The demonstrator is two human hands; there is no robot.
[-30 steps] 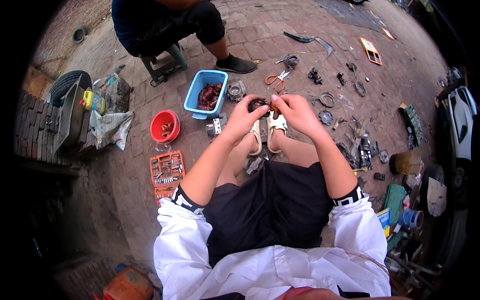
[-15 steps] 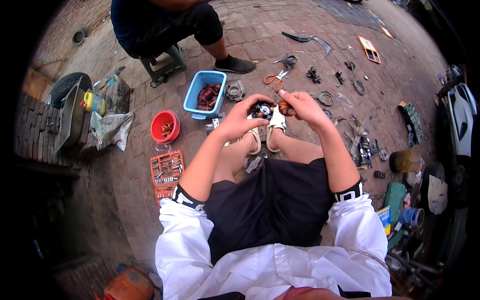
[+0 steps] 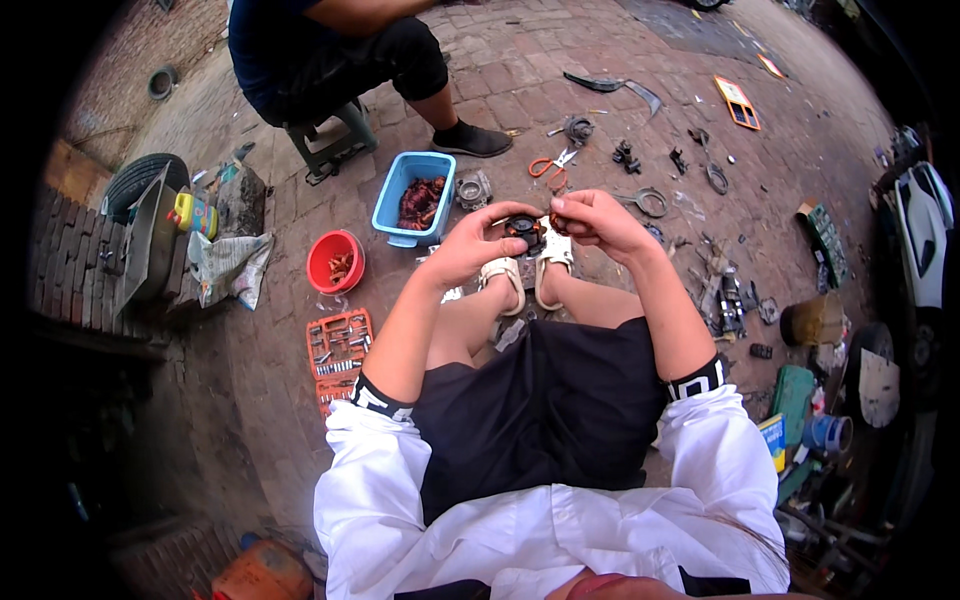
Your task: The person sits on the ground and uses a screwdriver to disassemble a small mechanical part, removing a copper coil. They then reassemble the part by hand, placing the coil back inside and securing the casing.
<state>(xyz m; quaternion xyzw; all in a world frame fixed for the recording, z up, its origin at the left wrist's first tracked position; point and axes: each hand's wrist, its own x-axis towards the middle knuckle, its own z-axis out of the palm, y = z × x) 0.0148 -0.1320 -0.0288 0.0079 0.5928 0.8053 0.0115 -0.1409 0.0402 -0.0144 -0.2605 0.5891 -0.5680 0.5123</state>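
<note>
One round dark part sits clasped in the grip of the left hand above pale sandals. Just beside it, the right hand pinches a small orange-brown piece.

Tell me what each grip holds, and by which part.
Left grip: a round black part, by its rim. Right grip: a coppery bit, pinched; by which part cannot be told.
</note>
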